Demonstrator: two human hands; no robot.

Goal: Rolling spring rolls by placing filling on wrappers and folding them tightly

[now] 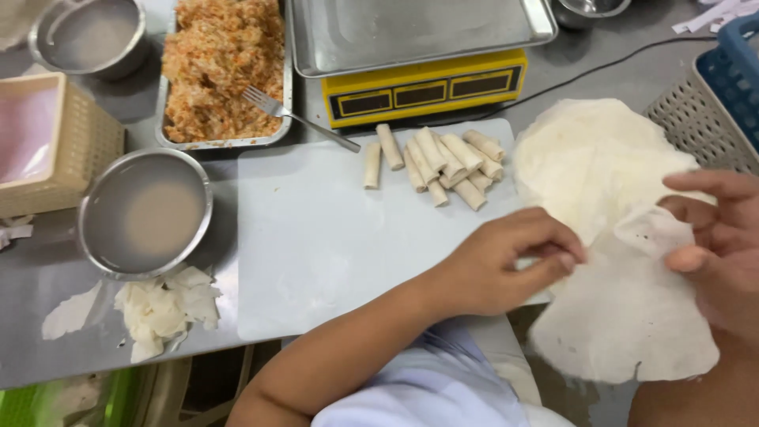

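Left hand [498, 265] and right hand [723, 241] pinching a thin, pale round wrapper sheet [624, 308] at lower right of the frame, peeled above the wrapper stack [585, 150], rolled spring rolls [439, 162] upper centre on white cutting board [316, 237]

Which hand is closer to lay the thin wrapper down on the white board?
Probably the left hand. It pinches the wrapper's edge right above the white board. The right hand holds the far side, away from the board.

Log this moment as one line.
left hand: pinching wrapper sheet | right hand: holding same sheet, over wrapper stack | cutting board: finished rolls
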